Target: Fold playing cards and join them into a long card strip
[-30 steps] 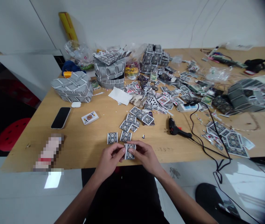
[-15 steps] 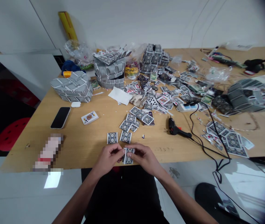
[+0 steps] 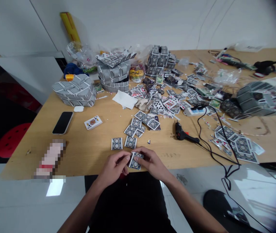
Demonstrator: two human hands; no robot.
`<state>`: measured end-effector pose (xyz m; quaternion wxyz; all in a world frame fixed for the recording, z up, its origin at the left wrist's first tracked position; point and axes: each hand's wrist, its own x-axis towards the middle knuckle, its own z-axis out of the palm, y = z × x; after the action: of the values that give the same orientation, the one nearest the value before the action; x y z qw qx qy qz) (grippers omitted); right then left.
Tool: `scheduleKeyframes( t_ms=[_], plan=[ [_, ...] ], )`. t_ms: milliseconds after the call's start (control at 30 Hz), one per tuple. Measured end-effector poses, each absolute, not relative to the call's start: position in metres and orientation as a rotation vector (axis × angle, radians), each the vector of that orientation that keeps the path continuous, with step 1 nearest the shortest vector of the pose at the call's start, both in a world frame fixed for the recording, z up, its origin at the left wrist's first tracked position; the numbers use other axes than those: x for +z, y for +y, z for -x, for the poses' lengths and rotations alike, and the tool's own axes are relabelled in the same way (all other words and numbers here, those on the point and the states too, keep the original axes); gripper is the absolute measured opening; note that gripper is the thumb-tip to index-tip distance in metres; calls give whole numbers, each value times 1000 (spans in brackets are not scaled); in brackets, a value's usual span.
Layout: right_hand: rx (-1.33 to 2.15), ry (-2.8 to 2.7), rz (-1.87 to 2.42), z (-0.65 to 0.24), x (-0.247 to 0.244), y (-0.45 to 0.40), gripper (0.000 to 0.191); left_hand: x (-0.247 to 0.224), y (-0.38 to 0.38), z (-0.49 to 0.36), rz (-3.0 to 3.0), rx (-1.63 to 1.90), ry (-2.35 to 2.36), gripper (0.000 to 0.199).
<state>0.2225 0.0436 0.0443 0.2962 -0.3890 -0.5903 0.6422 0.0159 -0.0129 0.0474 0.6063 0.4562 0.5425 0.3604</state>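
Note:
At the table's front edge, my right hand (image 3: pixel 151 162) grips a folded playing card (image 3: pixel 136 160) with a dark patterned back, thumb on its face and fingers behind. My left hand (image 3: pixel 113 166) is curled at the card's left edge, thumb and forefinger pinched together there; its other fingers are partly hidden. Just beyond my hands lie two similar folded cards, a left one (image 3: pixel 116 143) and a right one (image 3: pixel 130 142). Farther back is a loose group of folded cards (image 3: pixel 134 128). A neat card stack (image 3: pixel 93 122) rests to the left.
A black glue gun (image 3: pixel 183 134) with a cable lies right, near a white power strip (image 3: pixel 196 111). Left are a phone (image 3: pixel 63 122) and a white earbud case (image 3: pixel 78 109). Woven card baskets (image 3: pixel 76 92) and scattered cards (image 3: pixel 171 103) fill the back.
The held card has tilted and shows more of its patterned back. My left fingers have shifted slightly at its edge. Other things on the table stay put.

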Motion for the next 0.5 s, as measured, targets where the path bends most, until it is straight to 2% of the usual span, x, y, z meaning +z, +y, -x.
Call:
scheduleKeyframes(
  t_ms=[500],
  plan=[
    [1677,-1684,1087,-224,36,41,36,33,-18,-13,-963,765,1158,40]
  ],
)
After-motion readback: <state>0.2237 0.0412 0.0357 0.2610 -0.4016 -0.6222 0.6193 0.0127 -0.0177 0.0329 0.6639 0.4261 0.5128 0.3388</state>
